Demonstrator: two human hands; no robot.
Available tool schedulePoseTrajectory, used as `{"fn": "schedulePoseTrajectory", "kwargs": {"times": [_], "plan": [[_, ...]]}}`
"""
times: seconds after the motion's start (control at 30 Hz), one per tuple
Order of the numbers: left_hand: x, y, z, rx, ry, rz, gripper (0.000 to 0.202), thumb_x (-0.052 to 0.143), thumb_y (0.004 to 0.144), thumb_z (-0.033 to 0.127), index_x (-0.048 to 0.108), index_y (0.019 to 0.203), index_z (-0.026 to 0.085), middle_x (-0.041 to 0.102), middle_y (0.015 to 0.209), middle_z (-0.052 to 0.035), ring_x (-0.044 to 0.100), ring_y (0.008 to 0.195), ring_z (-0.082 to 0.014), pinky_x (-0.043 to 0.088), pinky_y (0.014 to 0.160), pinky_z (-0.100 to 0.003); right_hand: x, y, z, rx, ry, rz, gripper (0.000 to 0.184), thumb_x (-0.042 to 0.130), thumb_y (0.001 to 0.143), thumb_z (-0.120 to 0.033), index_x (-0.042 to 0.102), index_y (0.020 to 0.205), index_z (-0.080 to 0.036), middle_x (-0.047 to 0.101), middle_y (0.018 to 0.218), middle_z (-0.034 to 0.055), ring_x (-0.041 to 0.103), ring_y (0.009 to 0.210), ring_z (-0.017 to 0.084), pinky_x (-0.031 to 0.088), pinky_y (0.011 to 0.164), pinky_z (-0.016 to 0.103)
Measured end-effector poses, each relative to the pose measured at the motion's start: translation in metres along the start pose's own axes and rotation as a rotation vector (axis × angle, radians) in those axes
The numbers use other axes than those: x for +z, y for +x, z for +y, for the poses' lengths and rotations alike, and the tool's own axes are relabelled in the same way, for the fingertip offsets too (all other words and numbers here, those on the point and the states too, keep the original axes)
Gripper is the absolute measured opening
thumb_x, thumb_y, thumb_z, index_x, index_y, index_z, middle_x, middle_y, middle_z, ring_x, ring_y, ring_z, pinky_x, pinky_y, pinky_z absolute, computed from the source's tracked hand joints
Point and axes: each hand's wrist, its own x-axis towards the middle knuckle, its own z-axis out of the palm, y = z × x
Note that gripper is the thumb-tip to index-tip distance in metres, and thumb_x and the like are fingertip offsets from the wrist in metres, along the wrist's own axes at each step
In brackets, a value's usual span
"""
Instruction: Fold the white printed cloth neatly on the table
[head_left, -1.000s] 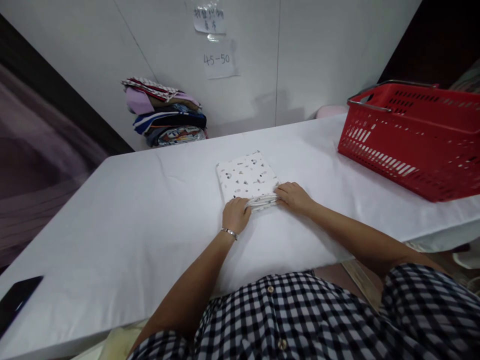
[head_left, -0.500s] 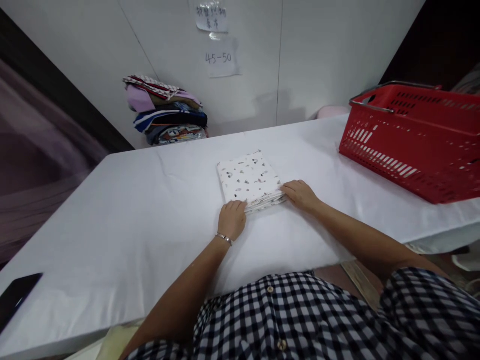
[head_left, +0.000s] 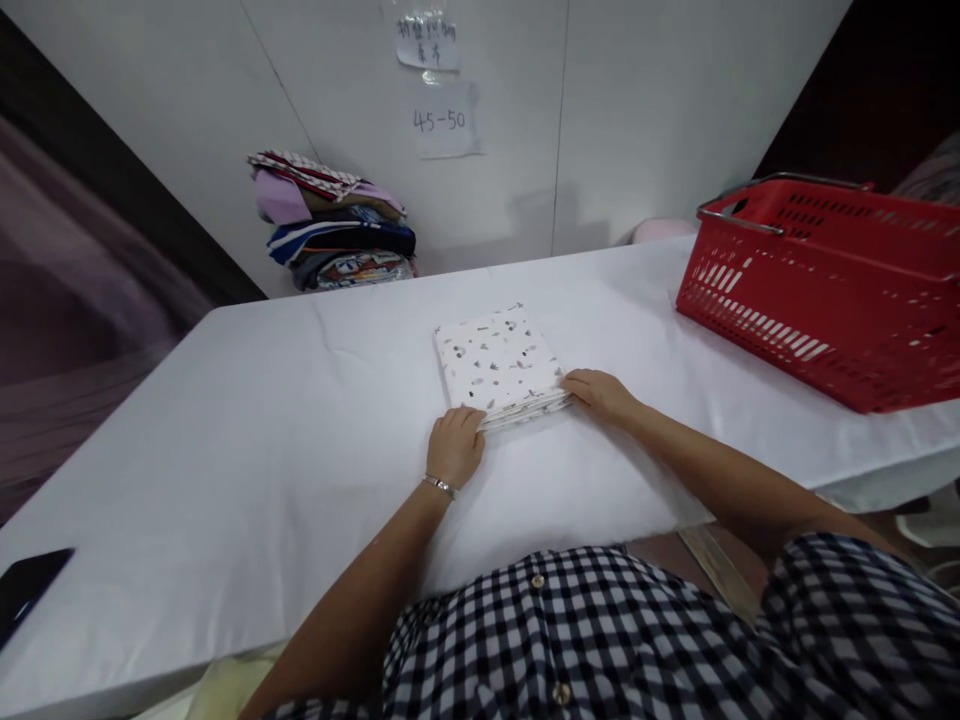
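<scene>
A white cloth [head_left: 499, 358] with a small scattered print lies folded into a thick, squarish stack on the table. Several layers show along its near edge. My left hand [head_left: 456, 447], with a bracelet at the wrist, has its fingers closed over the near left corner. At the near right corner, my right hand [head_left: 600, 392] pinches the layered edge between thumb and fingers. Both thumbs are mostly hidden.
A red plastic basket [head_left: 810, 290] stands on the right of the white-covered table [head_left: 300, 440]. Beyond the far edge is a pile of folded fabrics [head_left: 337, 225]. A dark phone-like object [head_left: 30, 590] lies at the near left. Paper signs [head_left: 448, 120] hang on the wall.
My left hand has slid slightly left and toward me along the cloth's near corner. My right hand stays at its corner, and the cloth has hardly moved.
</scene>
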Motion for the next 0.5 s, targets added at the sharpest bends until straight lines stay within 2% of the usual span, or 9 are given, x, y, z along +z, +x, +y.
{"fn": "schedulePoseTrajectory", "kwargs": {"times": [0.17,0.3,0.5], "plan": [[0.000,0.000,0.000,0.011,-0.006,-0.014,0.031,0.048,0.076,0.012,0.058,0.103,0.021,0.061,0.103,-0.0057,0.051,0.097,-0.0235,0.041,0.078,-0.037,0.000,-0.002,0.002,-0.030,0.081,0.006,0.028,0.043,0.084,-0.015,0.059,0.106,-0.018,0.062,0.103,0.0098,0.056,0.089,0.019,0.046,0.072,0.031],[-0.001,0.000,0.000,0.011,0.003,-0.016,0.030,0.048,0.075,0.011,0.058,0.102,0.020,0.061,0.102,-0.0061,0.051,0.097,-0.0237,0.041,0.078,-0.037,-0.006,-0.005,0.002,-0.063,0.148,-0.038,0.030,0.045,0.084,-0.017,0.055,0.112,-0.017,0.059,0.109,0.0120,0.054,0.095,0.020,0.047,0.077,0.033],[-0.001,0.000,0.001,0.020,0.012,-0.003,0.029,0.049,0.075,0.012,0.058,0.102,0.019,0.061,0.102,-0.0063,0.050,0.096,-0.0239,0.041,0.078,-0.037,-0.008,-0.004,-0.002,-0.043,0.145,-0.039,0.031,0.046,0.083,-0.019,0.055,0.112,-0.017,0.058,0.110,0.0131,0.054,0.096,0.022,0.047,0.077,0.035]]}}
